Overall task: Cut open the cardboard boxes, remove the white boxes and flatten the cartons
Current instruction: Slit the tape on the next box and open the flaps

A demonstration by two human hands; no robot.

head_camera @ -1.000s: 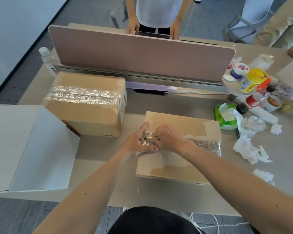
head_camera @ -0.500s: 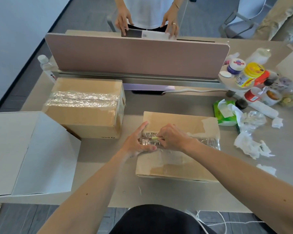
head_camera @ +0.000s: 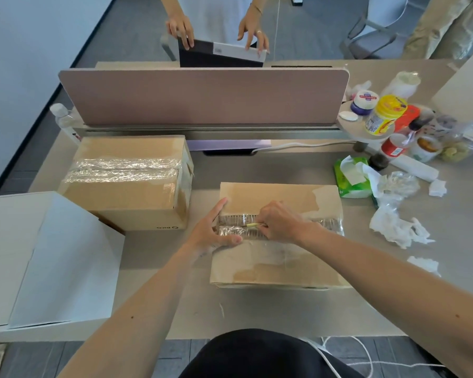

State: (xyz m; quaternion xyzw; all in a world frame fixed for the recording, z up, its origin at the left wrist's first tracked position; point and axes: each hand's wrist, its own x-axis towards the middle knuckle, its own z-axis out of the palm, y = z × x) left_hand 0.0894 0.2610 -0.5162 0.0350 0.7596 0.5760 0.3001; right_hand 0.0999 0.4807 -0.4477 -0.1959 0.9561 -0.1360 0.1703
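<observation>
A taped cardboard box (head_camera: 279, 266) lies in front of me on the grey table (head_camera: 284, 312). My left hand (head_camera: 212, 230) rests flat on its left end, fingers spread across the clear tape seam. My right hand (head_camera: 277, 221) is closed around a small yellow cutter (head_camera: 253, 225), its tip on the seam next to my left fingers. A second, taller cardboard box (head_camera: 126, 184) with a shiny tape band stands to the left, still sealed. A white box (head_camera: 47, 257) sits at the table's left edge.
A pink desk divider (head_camera: 202, 95) stands along the back. Bottles and jars (head_camera: 385, 118), a green tissue pack (head_camera: 351, 177) and crumpled tissues (head_camera: 396, 227) crowd the right side. Another person's hands (head_camera: 179, 28) hold a dark box behind the divider. White cables (head_camera: 347, 353) hang below.
My hands stay on the tape seam with the cutter in nearly the same spot. The person behind the divider has lifted a dark box into sight.
</observation>
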